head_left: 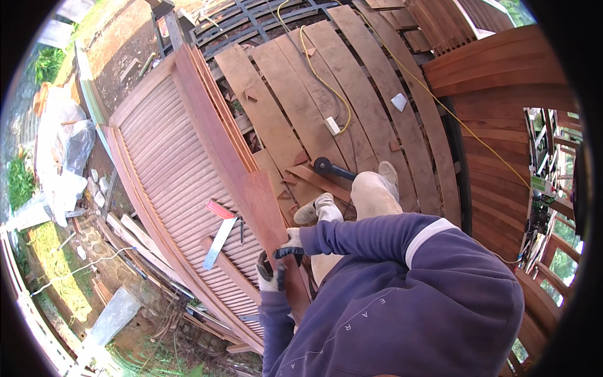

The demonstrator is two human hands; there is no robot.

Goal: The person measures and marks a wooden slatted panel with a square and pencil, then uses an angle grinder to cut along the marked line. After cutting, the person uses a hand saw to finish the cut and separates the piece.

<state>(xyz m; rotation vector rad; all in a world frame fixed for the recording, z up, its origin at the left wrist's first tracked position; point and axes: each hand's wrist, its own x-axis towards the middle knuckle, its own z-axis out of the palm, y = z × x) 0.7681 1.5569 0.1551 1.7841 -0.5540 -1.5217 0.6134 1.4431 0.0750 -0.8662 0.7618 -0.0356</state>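
A reddish-brown wooden board (266,206) lies lengthwise in front of me, along the near side of a slatted wooden panel (169,144). My left hand (270,276), in a white and dark glove, is closed around the board's left edge. Close by, my gloved right hand (291,244) reaches over the board from the other side with its dark fingers bent. Whatever those fingers hold, if anything, is too small to make out. On the slats beside the board rest a try square (218,242) with a red handle, a thin dark stick-like thing (242,231) and a narrow wooden strip (231,269).
An angle grinder (331,168) lies by my feet on the plank decking (377,125), which has gaps. A yellow cord (342,97) runs to a white socket block (332,125). Wood offcuts (301,157) are scattered about. Stacked reddish boards (490,138) stand at the right.
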